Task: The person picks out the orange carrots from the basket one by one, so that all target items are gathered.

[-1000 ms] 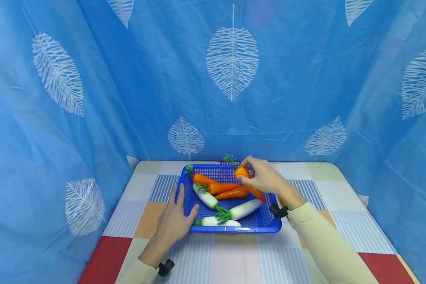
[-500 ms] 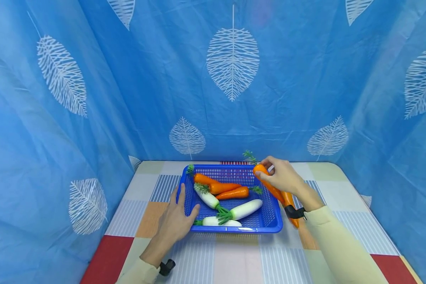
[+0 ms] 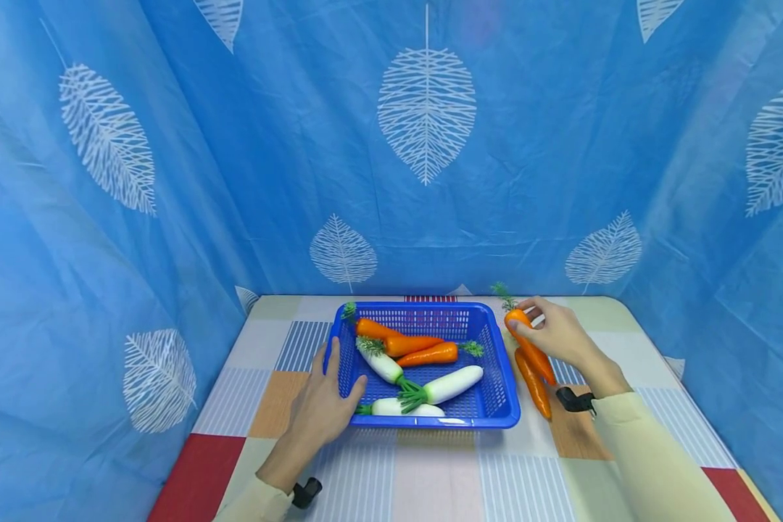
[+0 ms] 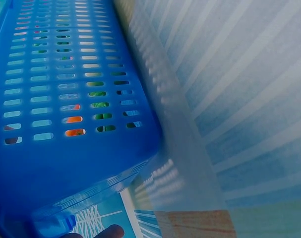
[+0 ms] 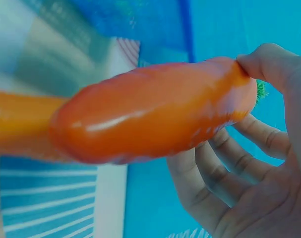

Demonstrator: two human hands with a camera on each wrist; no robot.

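Observation:
My right hand (image 3: 554,332) pinches an orange carrot (image 3: 531,346) near its green-topped end, between thumb and fingers, to the right of the basket. Its narrow end overlaps a second carrot (image 3: 533,384) lying on the tablecloth. In the right wrist view the held carrot (image 5: 155,111) points away from the palm, the other carrot (image 5: 21,124) behind its tip. My left hand (image 3: 322,399) rests with straight, spread fingers at the left side of the blue plastic basket (image 3: 424,422), thumb over the front left corner. Fingertips (image 4: 113,231) show low in the left wrist view beside the basket wall (image 4: 66,163).
Inside the basket lie three carrots (image 3: 433,354) toward the back and three white radishes (image 3: 455,384) with green tops toward the front. A checked tablecloth (image 3: 431,478) covers the table. Blue curtains (image 3: 287,145) with white leaf prints hang behind and at both sides.
My right hand has carried the carrot from above the basket over its right rim to the tablecloth side, uncovering the carrot lying there. My left hand has stayed at the basket.

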